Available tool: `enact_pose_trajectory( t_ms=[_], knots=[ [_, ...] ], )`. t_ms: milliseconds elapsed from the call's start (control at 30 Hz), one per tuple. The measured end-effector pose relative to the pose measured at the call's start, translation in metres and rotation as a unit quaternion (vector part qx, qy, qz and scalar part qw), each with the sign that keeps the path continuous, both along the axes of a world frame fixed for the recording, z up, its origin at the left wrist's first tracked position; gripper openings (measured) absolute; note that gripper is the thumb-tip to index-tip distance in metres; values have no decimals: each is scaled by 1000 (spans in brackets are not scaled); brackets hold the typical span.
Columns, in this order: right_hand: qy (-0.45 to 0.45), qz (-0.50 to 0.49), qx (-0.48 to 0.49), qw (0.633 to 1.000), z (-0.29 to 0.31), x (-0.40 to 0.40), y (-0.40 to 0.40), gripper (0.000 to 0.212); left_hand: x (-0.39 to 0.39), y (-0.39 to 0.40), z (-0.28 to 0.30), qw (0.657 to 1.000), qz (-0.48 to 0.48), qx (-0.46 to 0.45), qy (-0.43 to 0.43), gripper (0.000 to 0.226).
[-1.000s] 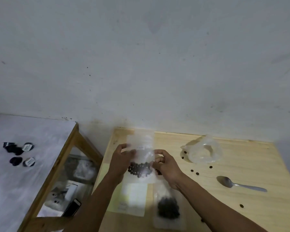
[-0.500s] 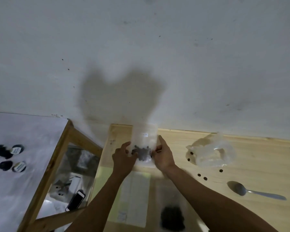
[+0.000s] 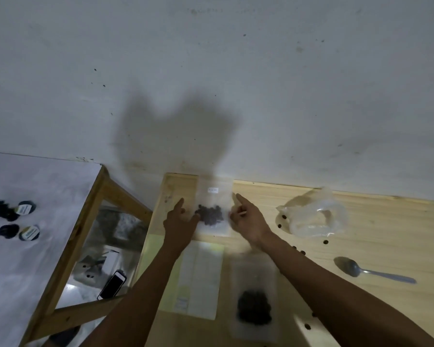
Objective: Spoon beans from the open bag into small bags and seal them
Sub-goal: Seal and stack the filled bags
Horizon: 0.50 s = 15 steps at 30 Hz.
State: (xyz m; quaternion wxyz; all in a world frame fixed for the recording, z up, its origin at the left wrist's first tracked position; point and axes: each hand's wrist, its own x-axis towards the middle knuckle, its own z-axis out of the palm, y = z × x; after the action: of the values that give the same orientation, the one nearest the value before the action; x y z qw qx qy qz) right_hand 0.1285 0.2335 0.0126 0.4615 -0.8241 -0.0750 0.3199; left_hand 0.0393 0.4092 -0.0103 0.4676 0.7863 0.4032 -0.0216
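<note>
Small clear bag (image 3: 213, 211) lies flat at the far edge of the wooden worktop (image 3: 386, 221), against the wall, with a dark clump of beans (image 3: 210, 214) in its middle and a small white label near its top. Left hand (image 3: 179, 221) sits at the bag's left side, fingers extended and spread, fingertips at or on the bag edge; grip released, nothing clasped. Right hand (image 3: 248, 219) is at the bag's right side, index finger stretched toward the bag's upper right corner, other fingers loosely bent; whether they pinch the plastic cannot be told, motion blur there. Both forearms reach in from the bottom of the view.

A second small bag (image 3: 254, 296) with a dark heap of beans lies nearer the person, between the forearms, blurry. Just left of it, a pale sheet of paper (image 3: 201, 276) lies flat on a yellowish one. Crumpled clear open bag (image 3: 313, 216) sits right of the right hand, apart from it. Loose beans (image 3: 325, 242) are scattered around it and along the right forearm. Metal spoon (image 3: 371, 270) lies on the worktop further right, bowl toward the left, touching nothing else.

Left of the worktop, a lower wooden frame with a phone (image 3: 112, 284) and clutter under it. Far left, a white surface (image 3: 23, 246) holds small dark round items with labels.
</note>
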Motion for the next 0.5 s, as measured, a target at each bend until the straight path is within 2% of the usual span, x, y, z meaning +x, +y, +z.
enact_pose_trajectory(
  t_ms=[133, 233, 367, 500],
  knots=[
    [-20, 35, -6, 999, 20, -22, -49, 36, -25, -16, 15, 997, 6, -18, -78, 47],
    [-59, 78, -68, 993, 25, -38, -81, 32, -46, -36, 15, 996, -70, -26, -47, 36],
    [-75, 102, -206, 970, 10, -55, -108, 50, -68, -62, 6, 984, -147, -100, 13, 38],
    [-86, 129, -264, 952, 0, -68, -111, 51, -76, -89, 4, 973, -161, -158, 57, 45]
  ],
)
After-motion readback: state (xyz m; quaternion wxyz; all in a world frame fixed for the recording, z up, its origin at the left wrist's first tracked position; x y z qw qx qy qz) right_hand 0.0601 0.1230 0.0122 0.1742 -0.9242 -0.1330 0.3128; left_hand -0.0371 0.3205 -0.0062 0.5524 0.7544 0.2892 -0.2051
